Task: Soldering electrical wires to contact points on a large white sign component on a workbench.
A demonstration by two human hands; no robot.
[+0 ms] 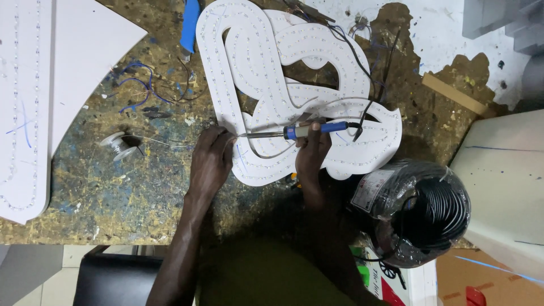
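My right hand (311, 152) grips a soldering iron (294, 132) with a blue and grey handle, its metal tip pointing left over a white curved sign board (266, 73) dotted with rows of small lights. My left hand (212, 158) rests on the board's left edge, fingers pinched close to the iron's tip, holding a thin solder wire that trails left to a small solder spool (118, 144). The iron's black cord runs up across the board.
A wrapped coil of black cable (422, 212) sits at the right near my arm. Large white panels lie at the left (34, 102) and right (504, 181). Loose blue wires (139, 85), a blue tool handle (190, 25) and a wooden strip (453, 93) lie on the stained workbench.
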